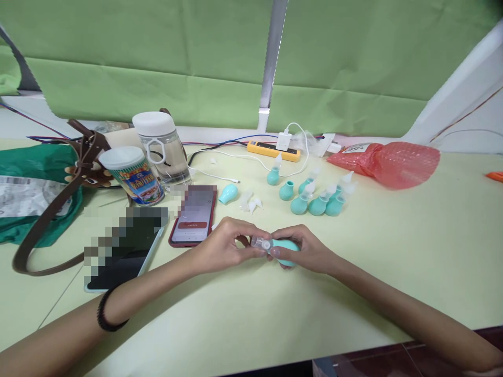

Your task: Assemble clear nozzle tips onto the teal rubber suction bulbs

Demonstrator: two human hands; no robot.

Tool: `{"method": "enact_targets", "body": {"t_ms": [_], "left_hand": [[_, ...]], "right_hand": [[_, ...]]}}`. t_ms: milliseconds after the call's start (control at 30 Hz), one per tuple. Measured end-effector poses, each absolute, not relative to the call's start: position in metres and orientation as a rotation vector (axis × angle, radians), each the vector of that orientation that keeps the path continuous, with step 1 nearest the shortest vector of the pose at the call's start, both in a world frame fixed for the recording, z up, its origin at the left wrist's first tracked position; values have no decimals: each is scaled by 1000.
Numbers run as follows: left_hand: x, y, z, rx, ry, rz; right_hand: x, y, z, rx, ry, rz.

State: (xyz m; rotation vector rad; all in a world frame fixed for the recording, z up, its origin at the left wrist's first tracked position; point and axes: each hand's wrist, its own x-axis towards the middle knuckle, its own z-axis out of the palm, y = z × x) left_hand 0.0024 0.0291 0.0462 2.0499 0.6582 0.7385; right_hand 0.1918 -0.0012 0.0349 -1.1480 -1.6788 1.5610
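Note:
My two hands meet over the pale yellow table [393, 251] near its middle. In my right hand [306, 250] lies a teal rubber bulb [286, 246], the fingers wrapped round it. My left hand [223, 243] pinches a small clear plastic tip [260, 243] against the bulb's mouth. Behind my hands stand several assembled teal bulbs with clear tips [318, 201]. One bare bulb [228, 193] lies on its side, and loose clear tips [251, 201] are scattered beside it.
Left of my hands lie a red-cased phone [194, 214] and a second dark phone [126, 246]. Further left are a printed cup [133, 175], a clear bottle [161, 146], a brown-strapped bag [78, 167] and a green bag [35, 183]. A yellow power strip [273, 149] and red bubble wrap [389, 162] sit at the back.

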Motion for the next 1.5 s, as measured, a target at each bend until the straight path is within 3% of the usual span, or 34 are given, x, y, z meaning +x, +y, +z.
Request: {"method": "enact_targets", "body": {"t_ms": [333,633,867,1067,1167,1267,1367,1500], "left_hand": [[2,28,37,2086,566,765],[-3,75,69,2553,625,569],[20,103,27,3287,866,240],[31,103,22,3480,765,265],[29,92,33,3241,781,572],[23,72,44,2522,867,981],[13,53,46,1742,862,998],[2,43,36,1176,737,886]], "right_hand": [[191,-1,26,-1152,-1693,1573],[199,13,34,-924,-1390,1456],[200,14,25,-873,-1376,1426],[201,15,23,-907,-1414,1368],[201,15,21,-955,-1479,1243],[198,10,22,-1025,-1550,1151],[194,2,25,-1105,-1670,1021],[188,-7,26,-1126,-1853,612]]}}
